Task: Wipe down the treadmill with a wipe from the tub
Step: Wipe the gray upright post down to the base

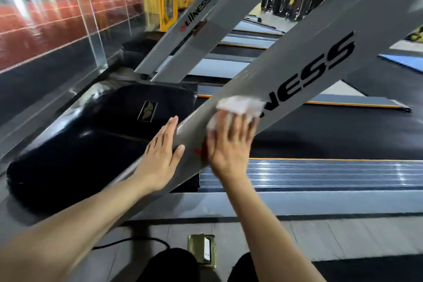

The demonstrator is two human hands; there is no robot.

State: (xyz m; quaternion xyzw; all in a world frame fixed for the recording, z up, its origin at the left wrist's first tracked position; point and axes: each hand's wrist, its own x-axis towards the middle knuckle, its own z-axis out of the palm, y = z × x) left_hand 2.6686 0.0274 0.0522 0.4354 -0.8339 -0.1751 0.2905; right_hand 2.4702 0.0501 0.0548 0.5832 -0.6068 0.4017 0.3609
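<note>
Right hand [230,144]: fingers straight, pressing crumpled white wipe [238,105] onto grey slanted treadmill upright [297,71].
Left hand [160,155]: open, flat on the upright's edge, at 9 o'clock of the right.

- My right hand [229,142] presses a white wipe [238,106] flat on the gray treadmill post [297,71].
- My left hand [160,155] rests flat on the post's edge.
- The black belt [332,133] lies behind.

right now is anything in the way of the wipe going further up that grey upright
Nothing visible. The right hand presses the white wipe flat on the grey upright, and the face above it, with black lettering, is bare. The left hand rests on the upright's edge below, out of the path.
</note>
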